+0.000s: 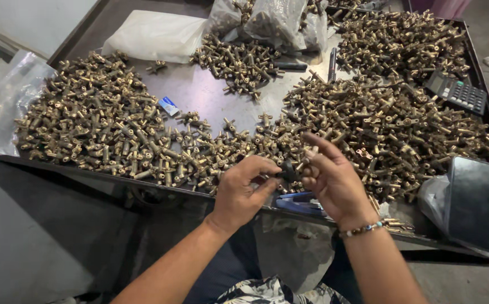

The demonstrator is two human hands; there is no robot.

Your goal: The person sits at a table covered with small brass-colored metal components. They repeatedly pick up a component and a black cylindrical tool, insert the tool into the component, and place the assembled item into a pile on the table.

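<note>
Fittings (104,129) lie heaped across the tray (199,90). Calculator (458,93) at far right; phone (472,202) near right; plastic bags (157,35) far, behind the heaps.

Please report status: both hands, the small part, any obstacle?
Left hand and right hand pinch one small dark part together. Brass fittings heaped on metal tray. Nothing blocks.
</note>
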